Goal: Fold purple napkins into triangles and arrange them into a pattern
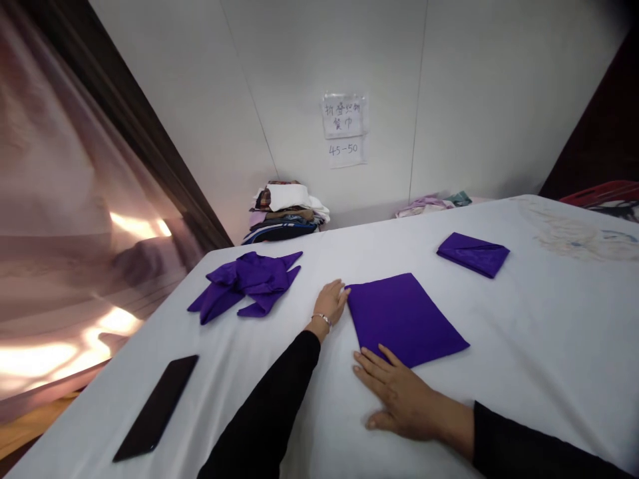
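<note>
A purple napkin (404, 316), folded to a square, lies flat on the white-covered table before me. My left hand (332, 305), with a bracelet on the wrist, rests at the square's left corner, its fingers stretched out and the fingertips at the fabric's edge. Spread flat, my right hand (402, 394) lies at the near edge, fingertips at the lower left corner and partly covering it. Neither hand grips anything. To the left sits a crumpled heap of purple cloth (252, 283); a small folded purple napkin (473, 254) lies at the back right.
A black flat slab (157, 407) like a phone or tablet lies near the table's left edge. Stacked clothes (287, 213) stand behind the table, with more cloth (426, 205) farther right. Paper notes (344, 130) hang on the wall. A shiny pinkish curtain (64, 199) drapes at left.
</note>
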